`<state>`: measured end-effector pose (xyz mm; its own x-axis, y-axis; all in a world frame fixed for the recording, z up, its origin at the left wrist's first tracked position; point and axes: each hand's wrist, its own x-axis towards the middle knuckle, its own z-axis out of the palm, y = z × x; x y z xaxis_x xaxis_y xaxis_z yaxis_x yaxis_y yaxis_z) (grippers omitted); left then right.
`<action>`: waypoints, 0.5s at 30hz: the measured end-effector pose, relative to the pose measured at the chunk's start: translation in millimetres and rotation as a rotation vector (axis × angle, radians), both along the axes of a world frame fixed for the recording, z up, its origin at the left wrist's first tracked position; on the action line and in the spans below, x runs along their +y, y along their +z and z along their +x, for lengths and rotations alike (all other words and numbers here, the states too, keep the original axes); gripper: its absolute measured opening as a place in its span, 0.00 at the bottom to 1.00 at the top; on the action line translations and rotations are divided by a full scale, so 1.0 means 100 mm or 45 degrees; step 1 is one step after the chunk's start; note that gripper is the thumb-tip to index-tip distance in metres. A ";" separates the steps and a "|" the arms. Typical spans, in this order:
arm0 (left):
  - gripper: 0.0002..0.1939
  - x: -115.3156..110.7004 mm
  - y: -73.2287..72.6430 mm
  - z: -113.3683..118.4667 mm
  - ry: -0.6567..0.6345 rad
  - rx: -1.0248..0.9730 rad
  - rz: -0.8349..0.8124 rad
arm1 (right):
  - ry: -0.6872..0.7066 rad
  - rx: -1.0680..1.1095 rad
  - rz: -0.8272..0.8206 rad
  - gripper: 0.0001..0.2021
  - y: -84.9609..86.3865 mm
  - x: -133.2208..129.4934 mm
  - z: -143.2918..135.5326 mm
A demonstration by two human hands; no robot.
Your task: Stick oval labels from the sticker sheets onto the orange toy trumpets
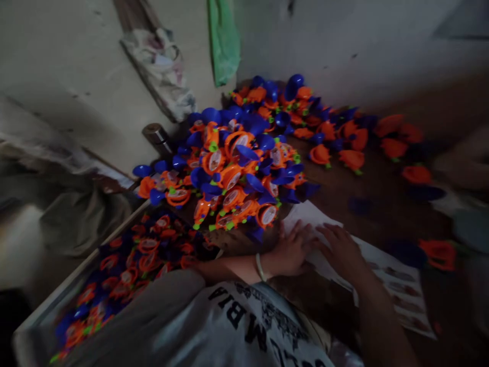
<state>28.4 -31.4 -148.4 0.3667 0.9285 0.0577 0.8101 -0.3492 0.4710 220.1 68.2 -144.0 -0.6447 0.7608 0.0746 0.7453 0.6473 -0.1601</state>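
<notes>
My left hand (pixel 292 251), with a pale band at the wrist, lies on a white sheet (pixel 303 214) at the table's near side. Beside it on the right, my right hand (pixel 341 252) rests over the same paper, its fingers spread. The two hands are close together. A printed sheet with rows of pictures (pixel 405 290) extends to the right beneath my right forearm. Just beyond my left hand rises a large pile of orange and blue plastic pieces (pixel 233 178) with small green parts.
More orange and blue pieces (pixel 351 137) spread along the wall. A metal flask (pixel 156 135) stands behind the pile. At the lower left a bin (pixel 49 306) holds similar pieces. A green cloth (pixel 224 46) hangs above. At the right edge another person's arm (pixel 464 160) shows, blurred.
</notes>
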 end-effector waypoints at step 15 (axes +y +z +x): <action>0.38 0.05 -0.16 -0.08 -0.196 -0.041 0.018 | -0.299 -0.144 -0.141 0.35 0.96 2.26 -0.49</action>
